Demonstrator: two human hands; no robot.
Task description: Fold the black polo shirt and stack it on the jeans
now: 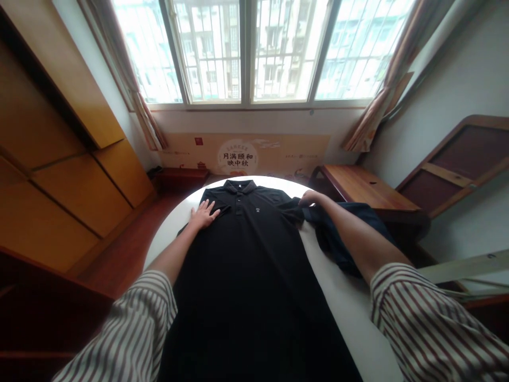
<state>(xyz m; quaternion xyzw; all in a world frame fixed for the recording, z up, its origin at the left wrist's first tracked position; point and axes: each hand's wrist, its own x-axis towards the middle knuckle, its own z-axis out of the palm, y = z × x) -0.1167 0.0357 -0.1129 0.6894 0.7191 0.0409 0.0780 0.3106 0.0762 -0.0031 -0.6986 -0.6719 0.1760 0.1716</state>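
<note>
A black polo shirt point(254, 276) lies front side up on a white round-ended table point(342, 313), its collar at the far edge. My left hand point(204, 215) rests flat with fingers spread on the shirt's left sleeve area, near the shoulder. On the other side, my right hand point(310, 198) pinches the edge of the right sleeve, which is pulled outward. A dark blue folded garment point(368, 220) lies at the table's right side, partly hidden behind my right forearm.
Wooden cabinets point(71, 185) line the left wall. A low wooden table point(369, 185) stands beyond the right side, with a wooden headboard-like panel point(457, 164) leaning by the wall. A printed banner point(274, 151) hangs below the barred windows point(278, 53).
</note>
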